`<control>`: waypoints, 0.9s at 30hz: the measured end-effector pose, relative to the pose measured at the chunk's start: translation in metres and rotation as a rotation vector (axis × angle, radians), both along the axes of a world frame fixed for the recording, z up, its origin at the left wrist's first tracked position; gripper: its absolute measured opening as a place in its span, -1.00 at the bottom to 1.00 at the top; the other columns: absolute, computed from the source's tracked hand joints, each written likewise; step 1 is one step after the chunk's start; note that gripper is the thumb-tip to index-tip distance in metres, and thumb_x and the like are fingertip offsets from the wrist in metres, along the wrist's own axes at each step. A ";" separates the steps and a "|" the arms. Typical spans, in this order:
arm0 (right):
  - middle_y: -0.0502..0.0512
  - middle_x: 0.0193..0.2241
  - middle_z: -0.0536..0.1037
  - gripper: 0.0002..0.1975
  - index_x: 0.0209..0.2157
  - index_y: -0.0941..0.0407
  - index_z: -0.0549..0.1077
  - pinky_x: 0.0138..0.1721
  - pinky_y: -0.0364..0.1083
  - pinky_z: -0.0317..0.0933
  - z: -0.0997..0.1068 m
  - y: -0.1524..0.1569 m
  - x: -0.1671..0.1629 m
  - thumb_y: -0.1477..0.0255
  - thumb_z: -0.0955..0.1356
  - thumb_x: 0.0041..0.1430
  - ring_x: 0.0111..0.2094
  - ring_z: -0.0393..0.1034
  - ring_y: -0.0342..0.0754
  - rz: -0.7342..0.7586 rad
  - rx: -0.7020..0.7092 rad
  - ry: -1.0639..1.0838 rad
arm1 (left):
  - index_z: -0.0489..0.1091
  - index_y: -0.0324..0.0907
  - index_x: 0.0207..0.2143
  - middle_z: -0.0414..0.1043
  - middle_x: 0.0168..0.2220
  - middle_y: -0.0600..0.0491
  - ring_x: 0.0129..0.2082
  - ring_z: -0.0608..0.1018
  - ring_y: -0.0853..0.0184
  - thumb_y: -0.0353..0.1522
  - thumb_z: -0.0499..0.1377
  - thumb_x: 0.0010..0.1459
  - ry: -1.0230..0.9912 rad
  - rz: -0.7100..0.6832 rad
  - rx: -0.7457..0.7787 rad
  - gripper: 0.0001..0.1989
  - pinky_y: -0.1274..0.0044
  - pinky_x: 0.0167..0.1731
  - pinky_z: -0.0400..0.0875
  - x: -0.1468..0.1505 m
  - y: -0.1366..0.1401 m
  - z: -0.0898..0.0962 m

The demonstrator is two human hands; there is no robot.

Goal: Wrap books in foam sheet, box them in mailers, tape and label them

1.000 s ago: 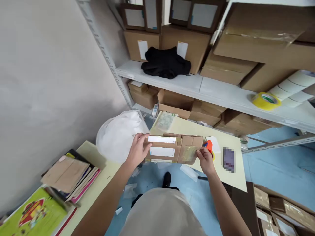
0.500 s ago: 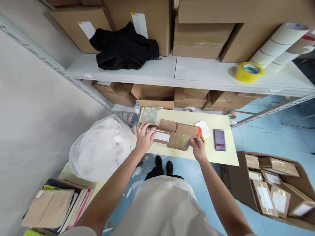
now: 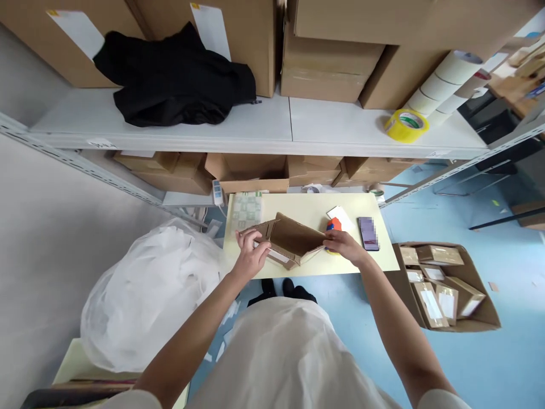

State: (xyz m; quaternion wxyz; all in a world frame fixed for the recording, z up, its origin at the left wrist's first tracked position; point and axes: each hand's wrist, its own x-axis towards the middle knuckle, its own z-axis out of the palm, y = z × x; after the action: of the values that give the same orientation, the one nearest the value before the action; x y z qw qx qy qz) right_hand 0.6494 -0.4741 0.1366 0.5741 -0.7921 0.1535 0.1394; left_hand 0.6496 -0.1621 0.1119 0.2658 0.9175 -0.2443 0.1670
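A small cardboard box (image 3: 293, 236) is held over the pale yellow table (image 3: 259, 271), its walls spread so the dark inside shows from above. My left hand (image 3: 251, 253) grips its left end, fingers on the upper edge. At the box's right end, my right hand (image 3: 344, 244) pinches the cardboard between thumb and fingers. A white label (image 3: 277, 255) shows on the near side wall. Just behind my right hand is an orange and blue tape dispenser (image 3: 334, 225), partly covered by the hand.
On the table lie a green-and-white patterned packet (image 3: 247, 209), white paper (image 3: 340, 217) and a phone (image 3: 368, 233). A big white plastic bag (image 3: 149, 289) bulges at left. A large carton (image 3: 477, 318) of taped boxes stands on the floor at right. A shelf (image 3: 264, 129) crosses behind.
The flattened cardboard has been opened out into a hollow box shape. My right hand has turned its grip on the right end. The view has shifted, too.
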 end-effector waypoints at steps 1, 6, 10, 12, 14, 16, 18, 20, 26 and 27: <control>0.05 -0.47 0.53 -0.71 -0.30 0.09 0.54 -0.40 -0.04 0.30 0.000 0.005 0.003 0.29 0.45 -0.12 -0.46 0.40 -0.04 0.004 -0.048 0.048 | 0.48 -0.11 -0.41 0.24 -0.17 -0.07 0.04 0.28 0.13 -0.40 0.02 0.20 0.011 -0.018 0.000 -0.75 0.08 0.18 -0.19 -0.001 0.001 -0.001; 0.05 -0.43 0.52 -0.75 -0.31 0.05 0.52 -0.37 -0.05 0.27 -0.005 0.028 0.013 0.47 0.40 -0.14 -0.40 0.39 -0.02 0.023 -0.322 -0.003 | 0.49 -0.10 -0.42 0.29 -0.16 -0.06 0.01 0.31 0.13 -0.37 0.06 0.20 0.102 -0.058 -0.016 -0.77 0.10 0.13 -0.11 -0.010 -0.003 -0.001; 0.05 -0.26 0.54 -0.57 -0.25 0.04 0.53 -0.22 -0.07 0.29 -0.004 0.021 0.026 0.66 0.28 -0.19 -0.25 0.42 -0.02 0.136 -0.418 -0.169 | 0.51 -0.09 -0.39 0.30 -0.09 -0.07 0.01 0.33 0.10 -0.31 0.14 0.15 0.250 0.011 -0.046 -0.84 0.18 0.01 0.11 -0.017 -0.009 0.007; 0.08 -0.16 0.52 -0.52 -0.23 0.06 0.54 -0.10 -0.06 0.28 -0.001 0.012 0.034 0.69 0.24 -0.19 -0.16 0.41 -0.01 0.209 -0.471 -0.245 | 0.50 -0.09 -0.35 0.29 -0.05 -0.07 0.02 0.34 0.12 -0.30 0.14 0.14 0.331 0.016 -0.085 -0.86 0.24 -0.04 0.20 -0.018 -0.011 0.012; 0.11 -0.11 0.50 -0.50 -0.25 0.08 0.57 0.00 -0.04 0.25 0.001 0.004 0.042 0.72 0.22 -0.20 -0.06 0.38 0.02 0.275 -0.535 -0.306 | 0.45 -0.11 -0.26 0.28 -0.04 -0.09 0.01 0.37 0.14 -0.29 0.13 0.15 0.367 0.047 -0.145 -0.84 0.30 -0.08 0.29 -0.017 -0.013 0.017; 0.13 -0.09 0.49 -0.49 -0.26 0.08 0.58 0.06 -0.04 0.21 0.003 0.000 0.049 0.74 0.22 -0.20 0.01 0.34 0.03 0.345 -0.581 -0.336 | 0.38 -0.17 -0.14 0.29 -0.05 -0.14 -0.02 0.41 0.14 -0.27 0.13 0.13 0.379 0.130 -0.153 -0.74 0.34 -0.11 0.35 -0.012 -0.015 0.021; 0.12 -0.08 0.48 -0.48 -0.27 0.07 0.58 0.08 -0.04 0.20 0.004 0.000 0.056 0.76 0.22 -0.21 0.04 0.33 0.03 0.409 -0.605 -0.331 | 0.29 -0.23 -0.03 0.34 -0.08 -0.18 -0.09 0.46 0.11 -0.22 0.18 0.08 0.436 0.203 -0.048 -0.58 0.34 -0.17 0.39 -0.006 -0.020 0.025; 0.14 -0.07 0.47 -0.49 -0.27 0.07 0.58 0.07 -0.03 0.21 0.004 0.004 0.062 0.76 0.22 -0.20 0.02 0.35 0.04 0.437 -0.621 -0.301 | 0.26 -0.28 0.00 0.40 -0.12 -0.21 -0.16 0.51 0.06 -0.18 0.20 0.05 0.518 0.234 0.126 -0.49 0.34 -0.23 0.40 0.002 -0.028 0.029; 0.27 0.10 0.33 -0.44 0.05 0.10 0.36 -0.02 0.05 0.27 -0.010 0.015 0.066 0.57 0.33 -0.07 0.01 0.36 0.13 0.147 -0.514 -0.303 | 0.37 -0.34 -0.14 0.51 -0.27 -0.23 -0.27 0.58 0.11 -0.42 -0.03 0.17 0.498 0.395 0.445 -0.72 0.41 -0.31 0.39 0.020 -0.044 0.037; 0.27 0.05 0.39 -0.44 0.05 0.10 0.34 -0.08 0.06 0.30 -0.014 0.016 0.062 0.50 0.36 -0.07 -0.04 0.40 0.13 0.098 -0.459 -0.271 | 0.39 -0.33 -0.17 0.52 -0.30 -0.21 -0.28 0.59 0.13 -0.44 -0.05 0.17 0.498 0.413 0.459 -0.72 0.43 -0.31 0.39 0.022 -0.043 0.038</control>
State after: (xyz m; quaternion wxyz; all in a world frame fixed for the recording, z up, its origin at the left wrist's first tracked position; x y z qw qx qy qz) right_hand 0.7116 -0.4585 0.1225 0.3872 -0.9195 0.0645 0.0212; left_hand 0.6714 -0.2054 0.1503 0.0656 0.9953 -0.0136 -0.0696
